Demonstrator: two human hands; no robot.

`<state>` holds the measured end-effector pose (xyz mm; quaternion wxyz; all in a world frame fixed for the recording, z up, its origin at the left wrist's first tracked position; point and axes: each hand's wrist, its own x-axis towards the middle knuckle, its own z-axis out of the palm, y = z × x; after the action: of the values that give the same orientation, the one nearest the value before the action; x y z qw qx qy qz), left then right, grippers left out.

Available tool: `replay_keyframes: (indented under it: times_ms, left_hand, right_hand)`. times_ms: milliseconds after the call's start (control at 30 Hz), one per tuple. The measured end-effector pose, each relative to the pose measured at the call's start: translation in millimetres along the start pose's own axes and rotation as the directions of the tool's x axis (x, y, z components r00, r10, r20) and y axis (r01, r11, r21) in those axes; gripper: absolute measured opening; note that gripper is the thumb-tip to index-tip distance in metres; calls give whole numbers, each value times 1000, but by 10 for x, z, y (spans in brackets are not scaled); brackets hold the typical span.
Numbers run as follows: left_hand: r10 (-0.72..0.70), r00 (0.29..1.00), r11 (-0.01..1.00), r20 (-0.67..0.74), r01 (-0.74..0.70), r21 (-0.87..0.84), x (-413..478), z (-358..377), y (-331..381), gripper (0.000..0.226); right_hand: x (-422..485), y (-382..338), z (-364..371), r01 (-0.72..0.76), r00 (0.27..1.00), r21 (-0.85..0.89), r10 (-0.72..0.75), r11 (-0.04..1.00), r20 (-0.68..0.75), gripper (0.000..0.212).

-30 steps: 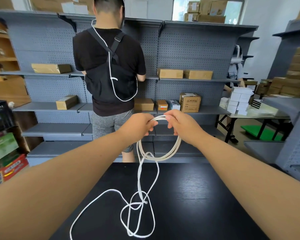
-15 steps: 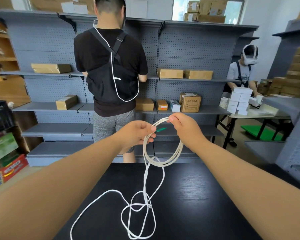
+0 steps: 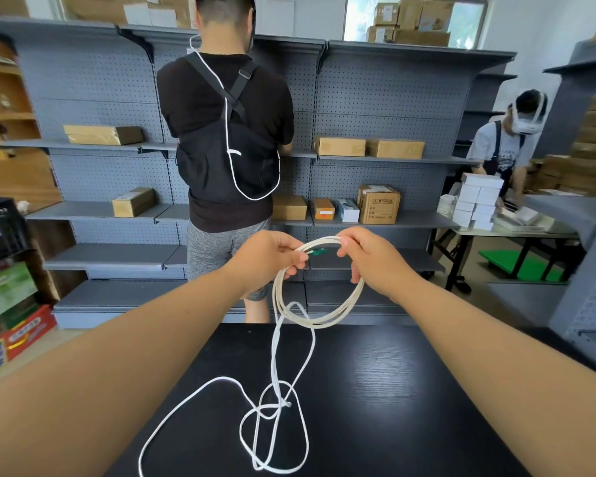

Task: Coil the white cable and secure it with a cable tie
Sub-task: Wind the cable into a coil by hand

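Fingers of left hand (image 3: 269, 258) and right hand (image 3: 370, 261) grip white cable (image 3: 324, 322) coil; shelf boxes (image 3: 339, 146) stand closed

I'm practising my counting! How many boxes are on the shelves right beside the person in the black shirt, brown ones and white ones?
On the two grey shelves beside that person:
Brown boxes: 7
White boxes: 1
Total: 8
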<state>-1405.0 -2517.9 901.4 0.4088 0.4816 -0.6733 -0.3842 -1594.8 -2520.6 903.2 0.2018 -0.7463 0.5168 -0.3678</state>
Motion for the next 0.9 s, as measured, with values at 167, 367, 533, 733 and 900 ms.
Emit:
replay_keyframes:
  times_ms: [167, 367, 533, 733, 900]
  left_hand:
    - [74, 997, 957, 8, -73, 280, 50, -10, 112, 10]
    - [76, 994, 869, 78, -105, 483, 84, 21, 264, 10]
    - [79, 993, 869, 84, -110, 483, 108, 39, 293, 3]
    - [82, 995, 968, 50, -92, 235, 98, 52, 189, 8]
    - [28, 998, 995, 47, -23, -98, -26, 111, 47, 19]
  right_hand:
    - [29, -18, -34, 137, 988, -180, -120, 974, 102, 24]
    - [82, -77, -65, 107, 976, -226, -59, 968, 207, 25]
    - [99, -94, -96, 43, 977, -172, -6, 984, 214, 28]
    - [125, -134, -145, 34, 977, -139, -3, 990, 215, 21]
    - [102, -152, -287, 49, 981, -130, -23, 990, 195, 21]
